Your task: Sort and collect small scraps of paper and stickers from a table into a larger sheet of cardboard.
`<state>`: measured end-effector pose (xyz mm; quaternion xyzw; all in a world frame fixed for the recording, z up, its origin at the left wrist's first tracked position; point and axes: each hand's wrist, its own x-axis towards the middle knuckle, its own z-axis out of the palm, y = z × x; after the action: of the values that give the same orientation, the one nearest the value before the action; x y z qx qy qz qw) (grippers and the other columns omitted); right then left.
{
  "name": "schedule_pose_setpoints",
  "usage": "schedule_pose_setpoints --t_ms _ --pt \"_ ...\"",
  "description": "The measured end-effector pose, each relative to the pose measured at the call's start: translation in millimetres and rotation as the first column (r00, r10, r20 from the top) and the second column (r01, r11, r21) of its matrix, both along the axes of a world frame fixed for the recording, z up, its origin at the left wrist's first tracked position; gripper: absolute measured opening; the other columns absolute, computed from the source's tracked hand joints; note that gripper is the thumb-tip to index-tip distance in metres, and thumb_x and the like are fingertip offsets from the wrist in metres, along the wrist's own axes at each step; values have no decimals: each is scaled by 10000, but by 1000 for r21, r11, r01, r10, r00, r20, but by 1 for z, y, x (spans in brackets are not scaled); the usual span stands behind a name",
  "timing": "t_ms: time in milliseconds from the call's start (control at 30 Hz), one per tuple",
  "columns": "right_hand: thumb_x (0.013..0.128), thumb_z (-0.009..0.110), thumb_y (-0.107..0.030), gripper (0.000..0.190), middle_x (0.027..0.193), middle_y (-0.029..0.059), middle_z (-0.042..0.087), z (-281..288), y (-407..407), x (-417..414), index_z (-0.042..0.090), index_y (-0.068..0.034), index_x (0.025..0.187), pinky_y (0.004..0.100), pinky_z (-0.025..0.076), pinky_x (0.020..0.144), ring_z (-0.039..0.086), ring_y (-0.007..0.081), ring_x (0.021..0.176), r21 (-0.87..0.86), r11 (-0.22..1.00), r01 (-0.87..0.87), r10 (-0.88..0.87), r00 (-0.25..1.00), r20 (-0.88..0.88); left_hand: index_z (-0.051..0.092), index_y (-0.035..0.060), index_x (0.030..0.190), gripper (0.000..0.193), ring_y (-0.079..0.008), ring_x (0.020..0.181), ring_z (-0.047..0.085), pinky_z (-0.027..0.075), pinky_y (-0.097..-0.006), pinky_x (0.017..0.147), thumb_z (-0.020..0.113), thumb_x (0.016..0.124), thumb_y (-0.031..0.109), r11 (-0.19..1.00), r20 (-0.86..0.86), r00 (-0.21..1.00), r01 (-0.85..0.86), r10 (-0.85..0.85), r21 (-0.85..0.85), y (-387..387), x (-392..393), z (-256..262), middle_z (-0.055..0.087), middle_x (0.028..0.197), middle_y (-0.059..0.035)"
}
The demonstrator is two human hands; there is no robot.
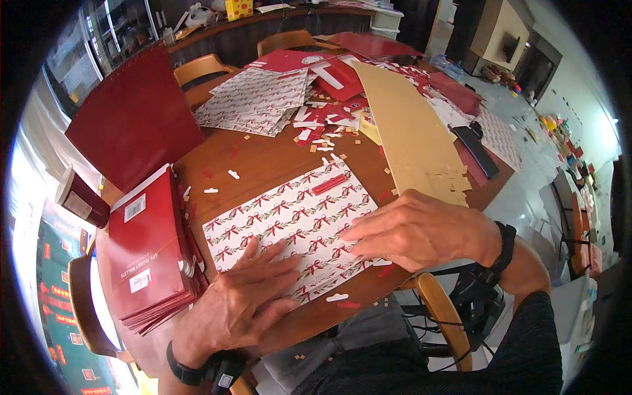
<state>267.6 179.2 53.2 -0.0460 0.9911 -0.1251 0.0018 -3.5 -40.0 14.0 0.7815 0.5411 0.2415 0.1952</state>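
Note:
A white printed card sheet (286, 222) with red bows and green garlands lies on the wooden table before me. My left hand (252, 291) rests spread on its lower left part, fingers apart. On the sheet's right edge my right hand (400, 232) lies with its fingertips touching it; whether it grips the edge cannot be told. A small red label shape (330, 184) shows near the sheet's top. To the left stands a stack of red money wallet packs (148, 247), with a thin band across it.
A red board (138, 118) stands tilted behind the stack, a dark red cup (84, 197) beside it. Patterned sheets (261, 98), red and white scraps (326, 118) and a tan cardboard sheet (410, 123) lie farther back. A dark phone-like object (476, 150) is at right.

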Motion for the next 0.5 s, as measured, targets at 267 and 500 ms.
schedule_pose_setpoints --t_ms 267,500 --pt "908 726 -63 135 1152 117 803 -15 7 1 766 -34 1034 461 647 769 789 368 934 -73 995 -62 44 974 -222 781 -41 1299 443 -452 1544 549 333 -670 1332 869 951 219 1000 6 1000 15 -15 -13 0 0 2 706 1516 -210" --pt "948 822 -234 197 1056 94 782 -20 10 2 767 -58 1019 463 632 775 784 352 934 -108 994 -23 -4 971 -241 772 -59 1307 489 -473 1559 525 305 -685 1339 840 967 286 999 16 1000 27 -26 -23 0 -2 -1 703 1521 -214"
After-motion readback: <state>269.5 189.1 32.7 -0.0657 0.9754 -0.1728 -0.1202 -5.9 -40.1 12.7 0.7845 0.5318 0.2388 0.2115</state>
